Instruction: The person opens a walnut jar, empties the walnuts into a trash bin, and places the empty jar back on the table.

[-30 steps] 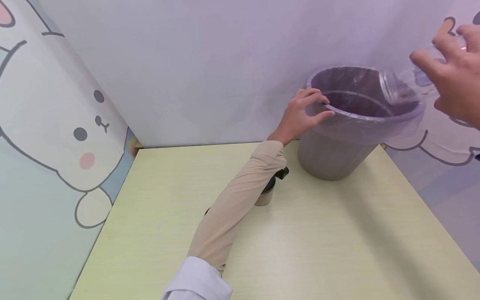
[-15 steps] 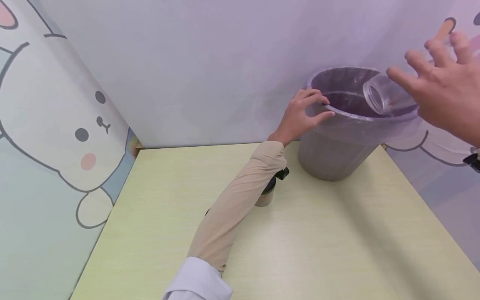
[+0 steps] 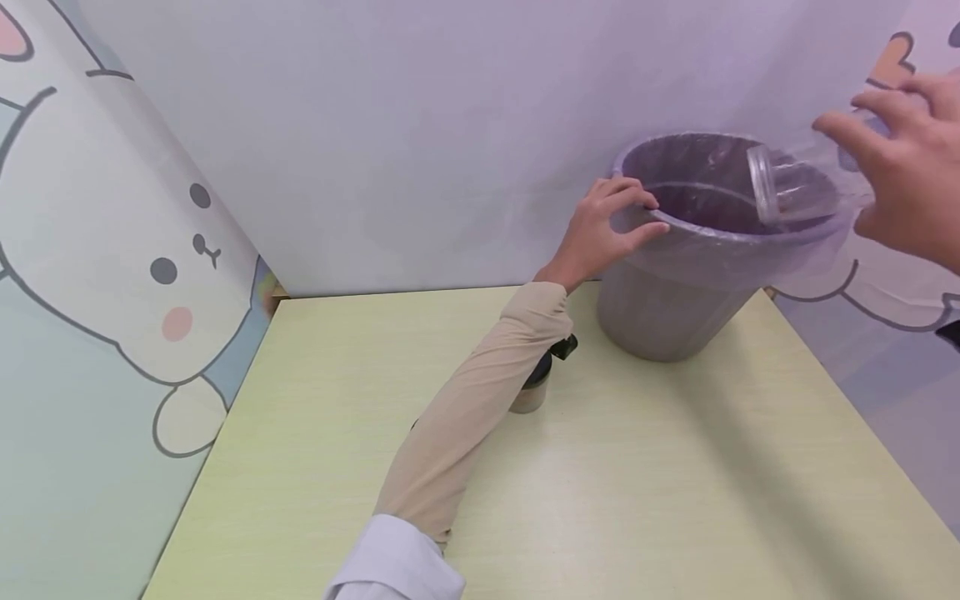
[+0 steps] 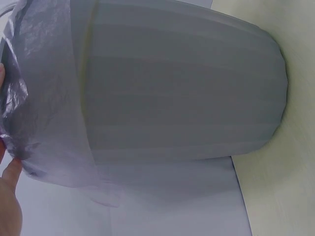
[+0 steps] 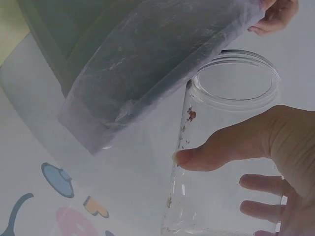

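Right now the right hand (image 3: 907, 187), upper right of frame, grips a clear jar (image 3: 795, 187) tipped mouth-first over the lined bin (image 3: 675, 317). Left hand (image 3: 600, 229) clamps the rim. Better to tilt further and shake the clinging crumbs loose, I'd say.

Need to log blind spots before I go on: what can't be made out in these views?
- Bottom of the grey plastic bin with its clear liner: head view, hidden by its own wall.
- Small dark-lidded jar on the yellow table: head view, half hidden by the beige sleeve.
- Right hand holding the clear plastic jar: cut off by the head view's right edge.
- Left hand on the rim: left wrist view shows only fingertips.
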### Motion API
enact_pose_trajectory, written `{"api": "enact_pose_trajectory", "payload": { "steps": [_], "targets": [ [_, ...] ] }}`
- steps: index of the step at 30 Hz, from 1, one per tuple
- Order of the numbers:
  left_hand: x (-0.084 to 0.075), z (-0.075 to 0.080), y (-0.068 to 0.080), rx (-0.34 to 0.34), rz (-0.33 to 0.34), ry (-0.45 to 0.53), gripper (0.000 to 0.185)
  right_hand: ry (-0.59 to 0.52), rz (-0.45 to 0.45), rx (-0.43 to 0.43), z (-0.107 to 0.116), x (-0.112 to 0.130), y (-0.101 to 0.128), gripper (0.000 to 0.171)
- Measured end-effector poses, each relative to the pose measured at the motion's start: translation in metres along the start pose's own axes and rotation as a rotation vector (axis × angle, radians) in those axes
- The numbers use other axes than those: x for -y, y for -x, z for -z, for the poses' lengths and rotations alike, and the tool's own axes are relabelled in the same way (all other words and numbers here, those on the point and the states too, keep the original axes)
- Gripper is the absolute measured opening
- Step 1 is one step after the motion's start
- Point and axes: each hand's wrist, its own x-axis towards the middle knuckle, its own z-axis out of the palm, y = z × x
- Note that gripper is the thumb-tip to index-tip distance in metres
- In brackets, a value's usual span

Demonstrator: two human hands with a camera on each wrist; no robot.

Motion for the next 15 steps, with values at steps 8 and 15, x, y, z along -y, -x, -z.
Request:
{"api": "enact_pose_trajectory", "payload": {
  "steps": [8,15],
  "targets": [
    [0.003,0.001,0.0,-0.006,-0.005,-0.005,0.025,-0.14,-0.098,-0.079,0.002,-0.003,0.007,0.097],
    [0.004,0.002,0.0,0.0,0.003,0.0,0.026,-0.275,-0.122,-0.131,0.004,-0.003,0.016,0.093]
  ]
}}
